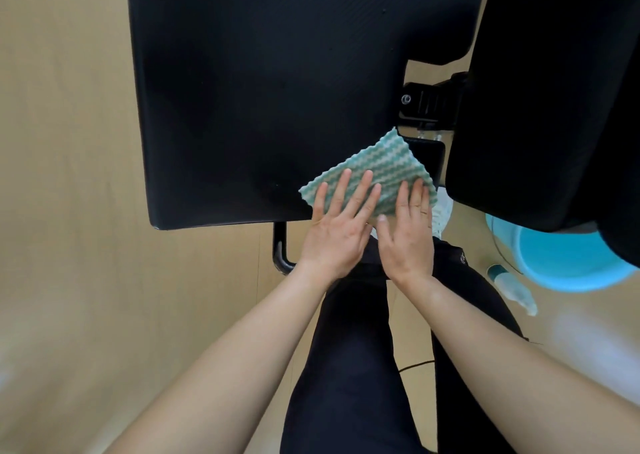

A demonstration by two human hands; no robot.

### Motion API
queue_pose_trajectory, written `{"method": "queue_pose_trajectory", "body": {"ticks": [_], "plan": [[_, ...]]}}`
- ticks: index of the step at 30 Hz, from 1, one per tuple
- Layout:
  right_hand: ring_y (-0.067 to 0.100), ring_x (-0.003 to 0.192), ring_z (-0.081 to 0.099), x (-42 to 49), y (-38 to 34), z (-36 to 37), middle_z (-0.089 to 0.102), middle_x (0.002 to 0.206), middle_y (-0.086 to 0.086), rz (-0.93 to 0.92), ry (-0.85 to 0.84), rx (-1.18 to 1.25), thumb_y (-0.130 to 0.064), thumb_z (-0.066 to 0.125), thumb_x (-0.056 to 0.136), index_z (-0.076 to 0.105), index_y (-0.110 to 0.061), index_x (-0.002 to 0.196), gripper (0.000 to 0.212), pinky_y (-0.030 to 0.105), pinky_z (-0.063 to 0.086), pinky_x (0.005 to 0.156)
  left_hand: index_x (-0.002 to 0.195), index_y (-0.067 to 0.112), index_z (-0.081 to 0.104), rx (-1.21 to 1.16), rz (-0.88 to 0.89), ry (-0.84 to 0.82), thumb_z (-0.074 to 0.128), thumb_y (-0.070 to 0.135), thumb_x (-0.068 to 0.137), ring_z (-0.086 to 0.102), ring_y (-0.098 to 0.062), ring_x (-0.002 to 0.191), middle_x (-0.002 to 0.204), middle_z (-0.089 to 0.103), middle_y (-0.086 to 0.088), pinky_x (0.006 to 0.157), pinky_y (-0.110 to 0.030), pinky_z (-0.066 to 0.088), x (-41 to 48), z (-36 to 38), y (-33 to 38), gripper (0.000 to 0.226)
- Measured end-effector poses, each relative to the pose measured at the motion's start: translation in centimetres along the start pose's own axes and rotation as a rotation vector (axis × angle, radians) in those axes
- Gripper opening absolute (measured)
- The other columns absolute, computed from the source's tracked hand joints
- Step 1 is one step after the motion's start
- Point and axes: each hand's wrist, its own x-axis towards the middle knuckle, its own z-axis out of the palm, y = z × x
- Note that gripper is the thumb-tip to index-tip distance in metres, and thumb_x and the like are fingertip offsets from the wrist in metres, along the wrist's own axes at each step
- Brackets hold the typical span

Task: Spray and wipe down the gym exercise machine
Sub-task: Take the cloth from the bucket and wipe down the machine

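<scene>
Cloth (381,163): green-and-white, laid on the near right corner of the black seat pad (277,90).
Left hand (337,232): pressed flat on the cloth, grip apart, fingers straight.
Right hand (407,242): pressed flat beside it, grip apart.
Spray bottle (512,289): laid on the floor (69,176) beside the blue bucket (561,263).

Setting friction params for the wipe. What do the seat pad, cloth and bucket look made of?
Seat pad: probably black vinyl or faux leather over padding; matte, fine textured grain, soft rounded edges.
Cloth: thin nonwoven or microfibre wipe; green-and-white wavy ribbing, scalloped edge. The exact fibre is unclear.
Bucket: light blue plastic by the look; smooth, uniform colour, faint sheen.
</scene>
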Motion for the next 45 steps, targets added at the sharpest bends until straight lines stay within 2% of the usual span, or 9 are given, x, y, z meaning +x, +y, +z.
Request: {"method": "queue_pose_trajectory", "body": {"ticks": [5,13,18,20,25,31,36,41,45], "plan": [[0.019,0.157,-0.016,1.8,-2.7,0.1,-0.009,0.172,0.009,0.008,0.038,0.064,-0.050,0.035,0.106,0.000,-0.013,0.164,0.077,0.048,0.004,0.130,0.166,0.027,0.012,0.022,-0.038,0.068,0.029,0.043,0.112,-0.008,-0.020,0.160,0.174,-0.001,0.002,0.130,-0.045,-0.001,-0.3,-0.8,-1.8,0.059],[0.032,0.159,-0.006,5.4,-10.4,0.3,0.001,0.172,0.015,-0.599,-0.034,-0.177,-0.046,0.052,0.102,0.013,-0.017,0.164,0.079,0.051,0.000,0.129,0.165,0.027,0.002,-0.068,-0.510,0.167,0.026,0.044,0.111,-0.013,-0.021,0.159,0.172,-0.013,0.003,0.128,-0.050,-0.008,-5.1,-2.1,-7.0,0.062],[0.031,0.159,0.006,3.8,-16.5,1.6,0.013,0.171,0.014,-0.843,-0.043,-0.107,-0.027,0.058,0.099,0.023,-0.011,0.162,0.074,0.052,0.011,0.128,0.165,0.012,0.011,-0.073,-0.774,0.225,0.028,0.050,0.109,-0.002,-0.035,0.160,0.173,0.001,-0.014,0.127,-0.060,0.005,-8.1,-3.7,-10.0,0.071],[0.032,0.157,0.019,3.0,-16.9,2.0,0.025,0.167,0.018,-0.830,0.020,-0.012,-0.017,0.061,0.096,0.037,-0.006,0.157,0.066,0.052,0.021,0.126,0.164,0.007,0.016,-0.073,-0.765,0.301,0.032,0.046,0.109,0.001,-0.041,0.158,0.172,0.004,-0.016,0.127,-0.061,0.007,-8.4,-4.5,-10.2,0.070],[0.032,0.153,0.031,3.0,-13.4,1.8,0.036,0.162,0.018,-0.784,0.090,-0.052,-0.013,0.067,0.094,0.050,-0.004,0.148,0.057,0.050,0.027,0.125,0.165,0.028,0.017,-0.037,-0.363,0.235,0.046,0.045,0.105,-0.004,-0.032,0.160,0.173,0.002,-0.003,0.128,-0.056,0.002,-6.4,-4.0,-11.4,0.069],[0.034,0.153,0.028,6.5,-11.5,-1.2,0.031,0.165,0.017,-0.647,0.120,-0.173,-0.041,0.073,0.090,0.042,-0.008,0.153,0.077,0.053,0.026,0.123,0.165,0.037,0.007,0.051,-0.461,0.199,0.034,0.072,0.100,-0.006,-0.032,0.159,0.174,-0.003,0.001,0.126,-0.060,-0.004,-4.2,-4.2,-13.7,0.078],[0.033,0.158,0.010,10.8,-11.6,-4.3,0.013,0.171,0.013,-0.540,0.083,-0.297,-0.067,0.062,0.087,0.024,-0.017,0.161,0.097,0.055,0.016,0.125,0.164,0.035,-0.003,-0.019,-0.792,0.217,0.025,0.087,0.091,-0.006,-0.043,0.158,0.173,-0.008,-0.007,0.121,-0.073,0.003,-1.7,-6.3,-14.7,0.094],[0.034,0.158,0.005,12.6,-11.3,-6.2,0.007,0.172,0.007,-0.544,0.022,-0.360,-0.070,0.063,0.085,0.016,-0.024,0.163,0.102,0.058,0.015,0.125,0.164,0.033,-0.005,-0.133,-0.990,0.270,0.021,0.094,0.085,0.003,-0.048,0.156,0.172,-0.006,-0.016,0.115,-0.077,0.016,2.5,-9.3,-15.9,0.102],[0.031,0.158,0.005,13.0,-10.5,-6.8,0.007,0.173,0.004,-0.563,-0.025,-0.362,-0.066,0.064,0.087,0.015,-0.027,0.164,0.099,0.055,0.015,0.126,0.165,0.029,0.001,-0.059,-0.954,0.283,0.021,0.086,0.094,0.002,-0.050,0.155,0.170,-0.002,-0.024,0.118,-0.075,0.013,4.1,-9.5,-14.6,0.093]]}}
